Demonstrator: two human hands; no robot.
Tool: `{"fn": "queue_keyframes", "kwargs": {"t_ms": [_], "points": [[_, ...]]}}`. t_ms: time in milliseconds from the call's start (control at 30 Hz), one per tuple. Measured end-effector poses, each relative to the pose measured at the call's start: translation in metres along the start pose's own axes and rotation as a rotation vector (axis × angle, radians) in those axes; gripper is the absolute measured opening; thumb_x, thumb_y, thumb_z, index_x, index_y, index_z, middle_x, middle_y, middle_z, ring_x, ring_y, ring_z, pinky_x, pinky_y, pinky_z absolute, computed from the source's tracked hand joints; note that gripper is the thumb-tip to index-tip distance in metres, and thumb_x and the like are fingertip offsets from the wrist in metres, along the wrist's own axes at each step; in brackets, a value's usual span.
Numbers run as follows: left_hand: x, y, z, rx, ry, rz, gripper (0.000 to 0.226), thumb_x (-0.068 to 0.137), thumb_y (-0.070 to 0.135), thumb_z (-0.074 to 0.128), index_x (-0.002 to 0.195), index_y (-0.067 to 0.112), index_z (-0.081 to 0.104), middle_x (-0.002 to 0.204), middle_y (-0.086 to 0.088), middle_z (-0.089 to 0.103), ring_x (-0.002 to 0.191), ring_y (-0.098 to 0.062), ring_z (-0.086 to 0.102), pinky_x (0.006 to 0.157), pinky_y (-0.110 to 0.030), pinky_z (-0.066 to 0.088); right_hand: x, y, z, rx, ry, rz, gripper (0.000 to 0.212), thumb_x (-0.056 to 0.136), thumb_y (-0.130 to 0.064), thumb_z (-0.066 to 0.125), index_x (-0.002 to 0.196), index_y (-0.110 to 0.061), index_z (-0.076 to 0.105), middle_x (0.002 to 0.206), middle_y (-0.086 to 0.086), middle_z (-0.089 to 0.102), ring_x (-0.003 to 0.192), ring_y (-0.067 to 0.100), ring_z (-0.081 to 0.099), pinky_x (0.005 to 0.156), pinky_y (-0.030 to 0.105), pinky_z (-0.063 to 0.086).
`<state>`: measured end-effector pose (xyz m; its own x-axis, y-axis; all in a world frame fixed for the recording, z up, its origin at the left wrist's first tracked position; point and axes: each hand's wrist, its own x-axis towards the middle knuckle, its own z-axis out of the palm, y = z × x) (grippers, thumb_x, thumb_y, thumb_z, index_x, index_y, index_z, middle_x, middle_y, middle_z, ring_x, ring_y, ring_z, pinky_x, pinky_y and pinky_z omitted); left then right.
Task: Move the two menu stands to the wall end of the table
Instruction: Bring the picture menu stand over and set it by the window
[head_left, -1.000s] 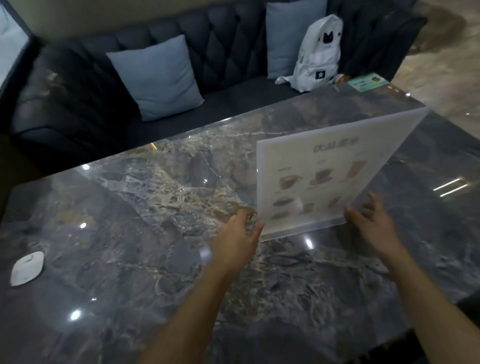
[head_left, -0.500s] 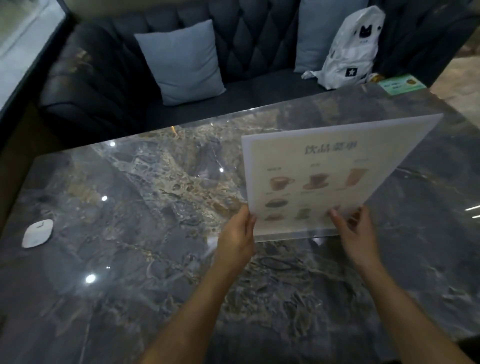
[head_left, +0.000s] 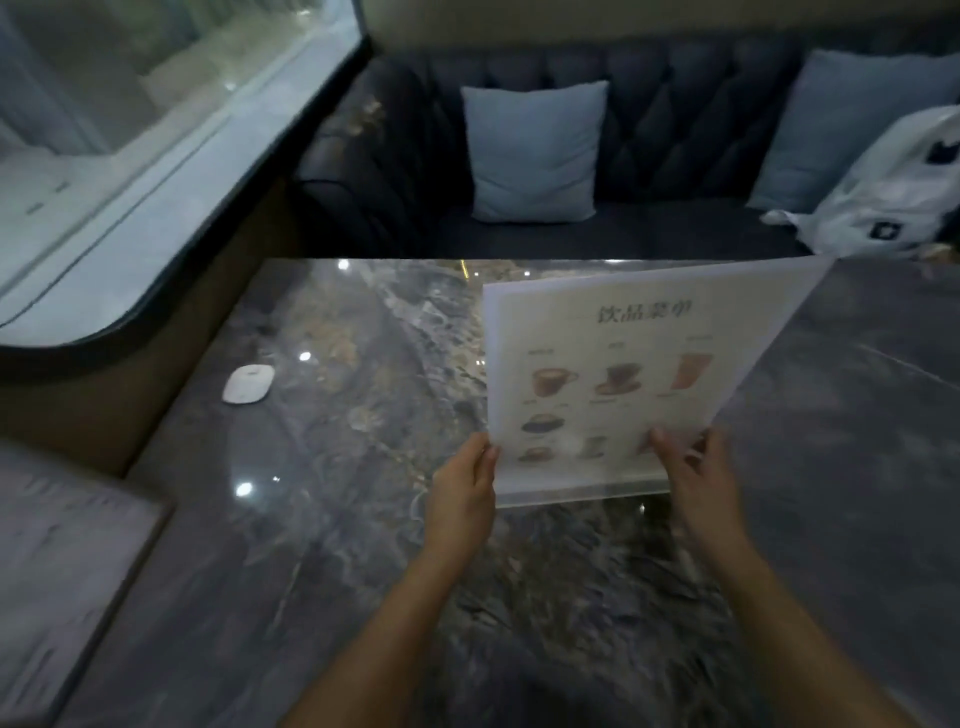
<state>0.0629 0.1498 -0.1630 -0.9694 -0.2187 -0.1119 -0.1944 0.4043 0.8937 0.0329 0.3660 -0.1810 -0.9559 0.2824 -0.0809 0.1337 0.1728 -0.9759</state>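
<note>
A clear acrylic menu stand (head_left: 623, 364) with a cream drinks menu stands upright over the dark marble table (head_left: 337, 519), its base just above or on the surface. My left hand (head_left: 462, 493) grips its lower left edge. My right hand (head_left: 693, 480) grips its lower right corner, fingers across the front. A second flat grey board (head_left: 57, 577), possibly the other menu stand, lies at the lower left; its face is blurred.
A small white oval device (head_left: 248, 383) lies on the table near the left end. A window ledge and wall (head_left: 130, 218) run along the left. A dark tufted sofa (head_left: 675, 130) with pale blue cushions and a white backpack (head_left: 893, 192) sits behind the table.
Both hands closed on the menu stand and carried it leftward. My view swung left, bringing the window wall and the grey board into sight.
</note>
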Motion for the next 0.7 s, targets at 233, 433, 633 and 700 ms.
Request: {"fn": "queue_keyframes", "kwargs": {"t_ms": [233,433,633,700], "points": [[-0.004,-0.036,-0.091,-0.09,0.218,-0.096,0.023,0.095,0.017,0.041,0.09,0.003,0.059,0.091,-0.027,0.064,0.085,-0.041,0.06,0.08,-0.055,0.048,0.001,-0.028,0.11,-0.037,-0.202,-0.078,0.037,0.082,-0.032,0.063,0.11,-0.014,0.047,0.113,0.012,0.06,0.1,0.028,0.057,0.089,0.045,0.047],[-0.009,-0.073,-0.171,-0.11,0.352,-0.191,0.023,0.096,0.019,0.04,0.093,0.007,0.06,0.094,-0.021,0.066,0.089,-0.034,0.063,0.085,-0.055,0.05,-0.015,-0.05,0.21,-0.01,-0.343,-0.149,0.038,0.078,-0.032,0.067,0.108,-0.013,0.051,0.105,0.007,0.062,0.088,0.015,0.061,0.073,0.026,0.048],[-0.002,-0.098,-0.234,-0.085,0.466,-0.217,0.024,0.096,0.021,0.039,0.092,0.006,0.057,0.096,-0.023,0.064,0.088,-0.034,0.062,0.085,-0.055,0.05,-0.028,-0.07,0.294,-0.027,-0.43,-0.186,0.035,0.078,-0.034,0.067,0.104,-0.018,0.05,0.102,0.004,0.059,0.086,0.014,0.057,0.072,0.023,0.042],[0.001,-0.104,-0.251,-0.023,0.515,-0.204,0.023,0.096,0.022,0.039,0.09,0.009,0.056,0.09,-0.018,0.065,0.082,-0.031,0.062,0.08,-0.052,0.052,-0.03,-0.078,0.318,-0.006,-0.451,-0.161,0.035,0.076,-0.033,0.069,0.102,-0.018,0.049,0.1,0.001,0.059,0.082,0.011,0.057,0.073,0.027,0.043]]}}
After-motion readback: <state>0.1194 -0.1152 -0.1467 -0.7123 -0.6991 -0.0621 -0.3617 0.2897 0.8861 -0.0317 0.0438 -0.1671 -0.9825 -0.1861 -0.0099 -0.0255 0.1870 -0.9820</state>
